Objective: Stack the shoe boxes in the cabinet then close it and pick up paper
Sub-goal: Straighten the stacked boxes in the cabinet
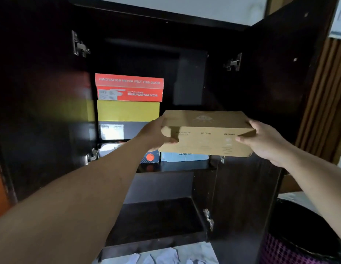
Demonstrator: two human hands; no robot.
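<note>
Hands first: the left hand (156, 134) curls its grip round the left end of a brown cardboard shoe box (205, 133), thumb on the front face, while the right hand (264, 141) pinches the right end with its thumb on the front edge. Held level at the centre of the frame, the box hangs in front of the open cabinet (270, 77), just above a pale blue box (185, 156) on the shelf (175, 166); whether they touch cannot be told. To its left stands a stack: red box (129, 87) on top, yellow box (127, 111) under it, then a dark box (120, 131) with a white label, and a black box (150, 157) with an orange dot at the bottom. White crumpled paper (166, 256) lies at the lower edge of the frame, below the cabinet. A dark bin (299, 235) sits at the lower right.
</note>
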